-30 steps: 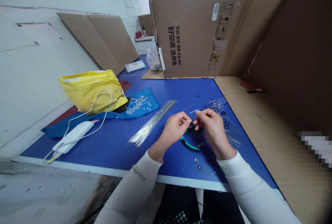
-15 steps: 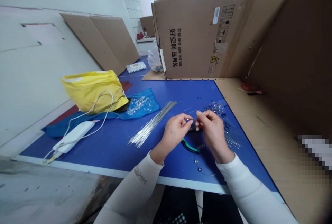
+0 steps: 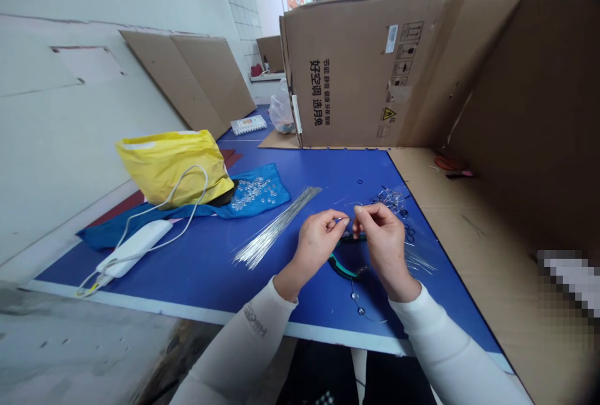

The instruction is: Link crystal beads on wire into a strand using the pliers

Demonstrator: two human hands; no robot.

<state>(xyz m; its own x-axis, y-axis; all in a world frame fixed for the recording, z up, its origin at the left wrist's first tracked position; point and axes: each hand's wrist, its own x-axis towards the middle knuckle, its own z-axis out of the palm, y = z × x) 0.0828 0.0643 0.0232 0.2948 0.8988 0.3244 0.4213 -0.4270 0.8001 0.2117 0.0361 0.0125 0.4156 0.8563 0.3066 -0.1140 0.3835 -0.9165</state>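
My left hand is closed, thumb and forefinger pinching a thin wire that barely shows. Opposite it, with the fingertips close by, my right hand is closed too, in a pinch on the fine wire. Most of what lies inside the fingers is hidden. Below both hands rests a tool with curved green-and-black handles, partly covered by my right hand. Near it a thin strand carries clear round beads. Left of my hands lies a bundle of straight metal wires.
Clear beads lie on a blue cloth beside a yellow bag. A white power strip with a cord sits at left. Small metal pieces and black rings lie at right. A large cardboard box stands behind.
The view has tilted up slightly. Both hands stay close together in a pinch, with only slight shifts of the fingers.
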